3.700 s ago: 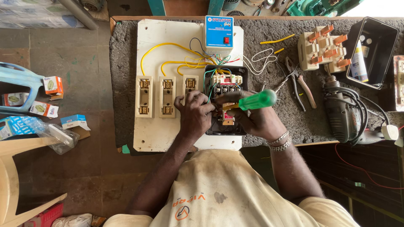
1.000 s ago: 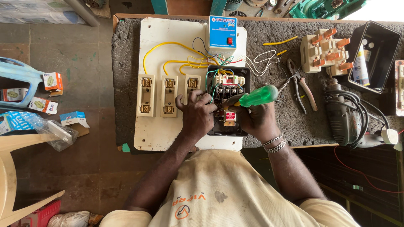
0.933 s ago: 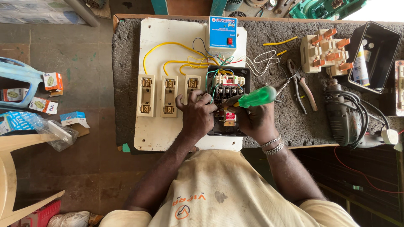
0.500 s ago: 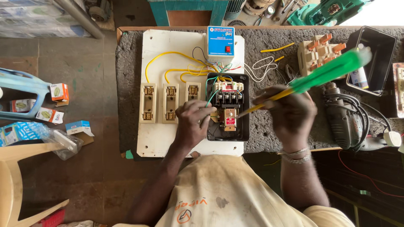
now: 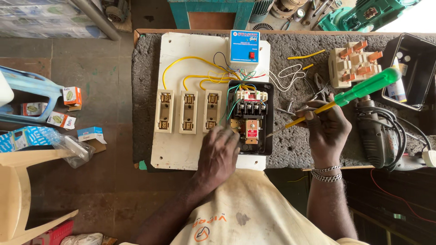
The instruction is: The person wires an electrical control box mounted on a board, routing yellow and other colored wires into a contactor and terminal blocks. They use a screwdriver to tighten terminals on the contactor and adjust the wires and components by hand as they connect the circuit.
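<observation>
A white board (image 5: 181, 68) lies on the grey bench and carries three cream fuse holders (image 5: 186, 111), a blue control box (image 5: 244, 47) and an open black starter box (image 5: 250, 117) with yellow, green and red wires. My left hand (image 5: 220, 149) rests on the board at the starter box's lower left edge, fingers curled, holding nothing I can see. My right hand (image 5: 324, 127) hovers just right of the starter box, gripping a green-handled screwdriver (image 5: 347, 96). Its tip points down-left toward the box, clear of it.
Pliers (image 5: 320, 85), loose white and yellow wires (image 5: 290, 75), a cream switch block with copper blades (image 5: 354, 66), a black tray (image 5: 408, 68) and a power drill with cable (image 5: 377, 131) lie on the bench right. Small cartons (image 5: 68, 109) and plastic chairs (image 5: 20, 181) stand on the floor left.
My right hand has lifted the screwdriver out of the starter box and drawn it to the right. My left hand slid down to the box's lower left edge.
</observation>
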### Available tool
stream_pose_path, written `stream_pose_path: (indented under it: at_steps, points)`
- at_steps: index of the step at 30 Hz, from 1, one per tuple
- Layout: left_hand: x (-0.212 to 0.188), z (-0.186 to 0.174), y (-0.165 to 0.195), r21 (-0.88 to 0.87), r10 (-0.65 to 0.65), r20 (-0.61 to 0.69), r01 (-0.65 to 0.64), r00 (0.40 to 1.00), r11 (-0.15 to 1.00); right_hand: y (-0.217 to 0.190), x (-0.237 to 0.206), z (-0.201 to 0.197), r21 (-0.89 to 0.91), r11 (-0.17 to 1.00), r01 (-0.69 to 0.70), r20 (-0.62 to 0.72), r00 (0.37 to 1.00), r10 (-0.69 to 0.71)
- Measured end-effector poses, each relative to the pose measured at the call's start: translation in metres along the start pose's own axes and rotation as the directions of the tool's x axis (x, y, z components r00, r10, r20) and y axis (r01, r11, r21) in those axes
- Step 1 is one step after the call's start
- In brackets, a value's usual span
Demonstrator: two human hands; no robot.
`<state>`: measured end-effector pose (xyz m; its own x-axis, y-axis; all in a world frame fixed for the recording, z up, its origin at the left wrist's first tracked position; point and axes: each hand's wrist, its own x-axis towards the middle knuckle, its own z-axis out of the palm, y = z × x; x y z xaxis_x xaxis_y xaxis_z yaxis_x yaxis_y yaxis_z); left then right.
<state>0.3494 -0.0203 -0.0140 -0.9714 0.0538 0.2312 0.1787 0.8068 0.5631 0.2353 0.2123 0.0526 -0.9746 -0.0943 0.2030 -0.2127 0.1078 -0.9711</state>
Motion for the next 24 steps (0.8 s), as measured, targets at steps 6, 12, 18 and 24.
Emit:
stream_pose_path:
  at_steps: [6,12,18,24]
  points:
    - [0.004,0.007,0.002,0.050,0.081,0.042,-0.083,0.996,0.995,0.005,0.002,0.001,0.002,1.000,0.017,0.016,1.000,-0.017]
    - [0.009,0.011,-0.009,-0.034,0.055,-0.359,-0.072,0.932,0.997,0.008,0.007,-0.005,0.034,0.999,-0.013,-0.008,1.000,0.013]
    - [0.029,0.019,-0.026,0.152,-0.079,-0.254,0.120,0.964,0.981,0.013,0.007,-0.009,0.029,0.999,-0.027,0.006,1.000,0.026]
    - [0.027,0.032,-0.019,0.055,-0.045,-0.214,0.058,0.976,0.997,0.023,0.001,-0.008,0.026,1.000,0.010,0.020,1.000,-0.011]
